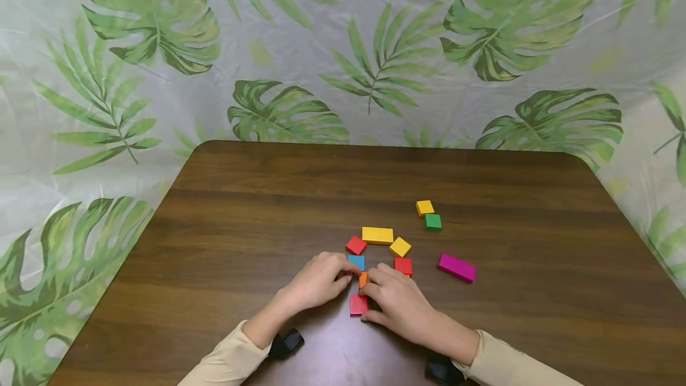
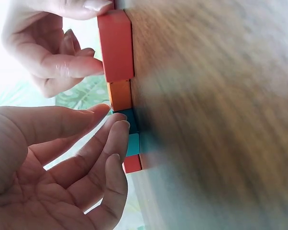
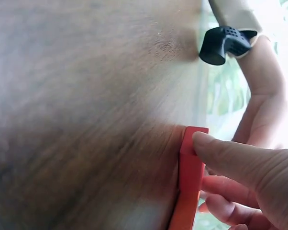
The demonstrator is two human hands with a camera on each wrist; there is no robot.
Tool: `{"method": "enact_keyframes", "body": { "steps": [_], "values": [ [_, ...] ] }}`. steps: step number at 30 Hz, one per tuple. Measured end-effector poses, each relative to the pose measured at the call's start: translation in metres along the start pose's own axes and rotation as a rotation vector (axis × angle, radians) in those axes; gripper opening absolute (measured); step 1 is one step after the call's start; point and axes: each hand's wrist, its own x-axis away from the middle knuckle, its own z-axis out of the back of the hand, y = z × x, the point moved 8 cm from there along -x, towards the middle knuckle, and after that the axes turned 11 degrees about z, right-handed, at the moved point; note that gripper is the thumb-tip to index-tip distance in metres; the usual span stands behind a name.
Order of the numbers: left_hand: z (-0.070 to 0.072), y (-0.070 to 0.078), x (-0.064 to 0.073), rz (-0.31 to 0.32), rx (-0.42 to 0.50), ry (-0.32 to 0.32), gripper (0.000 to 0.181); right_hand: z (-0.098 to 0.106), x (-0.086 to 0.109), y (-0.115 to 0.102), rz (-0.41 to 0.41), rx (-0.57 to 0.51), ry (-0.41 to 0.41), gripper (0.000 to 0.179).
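Note:
Colored blocks form a rough ring on the table. With thumb and fingers, my right hand [image 1: 399,302] pinches a red block [image 1: 358,305] at the ring's near left end; in the right wrist view the thumb lies on the end of this red block [image 3: 192,165]. An orange block [image 1: 363,280] adjoins it. My left hand [image 1: 321,279] has its relaxed fingertips at the side of a blue block [image 1: 356,262], beside the orange one. Seen from the left wrist, the red block [image 2: 116,45], orange block [image 2: 120,96] and blue block [image 2: 133,143] stand in a row.
The ring continues with a red block [image 1: 356,245], a long yellow block [image 1: 377,235], a yellow block [image 1: 400,247] and a red block [image 1: 403,266]. Apart to the right lie a magenta block [image 1: 457,268], a green block [image 1: 433,222] and another yellow block [image 1: 424,207].

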Motion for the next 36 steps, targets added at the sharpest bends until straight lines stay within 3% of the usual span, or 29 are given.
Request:
{"method": "enact_keyframes", "body": {
  "steps": [15, 20, 24, 27, 36],
  "values": [
    [0.001, 0.004, -0.001, -0.026, 0.009, 0.013, 0.018, -0.001, -0.001, 0.004, 0.0, 0.027, 0.061, 0.034],
    [0.001, 0.005, -0.001, -0.026, 0.013, 0.007, 0.018, 0.008, 0.002, 0.011, -0.034, -0.002, 0.074, 0.033],
    [-0.001, 0.005, -0.002, -0.022, 0.014, -0.006, 0.018, 0.027, 0.019, 0.027, -0.092, -0.053, 0.109, 0.029],
    [-0.001, 0.004, -0.002, -0.009, 0.023, -0.017, 0.019, 0.034, 0.037, 0.04, -0.129, -0.108, 0.088, 0.028],
    [-0.003, 0.001, 0.0, 0.003, 0.086, -0.064, 0.02, 0.02, 0.066, 0.046, -0.112, -0.227, -0.04, 0.033]
  ]
}}
